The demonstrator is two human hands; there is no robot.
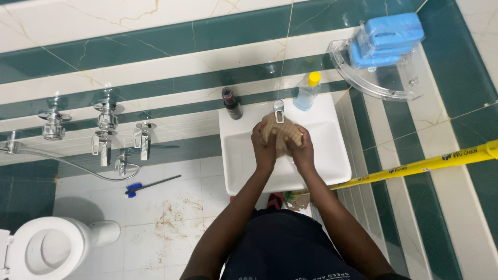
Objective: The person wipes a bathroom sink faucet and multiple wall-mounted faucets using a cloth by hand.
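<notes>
Wall: green and white striped tiles (155,46) fill the far side, with chrome taps (106,116) at the left.
Floor: white tiles (166,223), stained brown near the middle.
Toilet: white bowl (44,251) at the near left corner.
Sink: white square basin (332,150) in the centre, its tap (279,110) at the far rim.
Shelf: clear corner shelf (358,78) at far right, holding blue blocks (389,36).
Tape: yellow strip (430,163) runs off to the right.
Brush: blue-headed brush (150,185) lies on the floor, left of the sink.
Bottles: a dark bottle (232,103) and a clear one with a yellow cap (308,92) stand on the sink's far rim.
Cloth: beige rag (282,134) is over the basin, just under the tap, between both hands.
Left hand: left hand (263,148), fingers clamped on the cloth.
Right hand: right hand (302,150), fingers clamped on the cloth too.
</notes>
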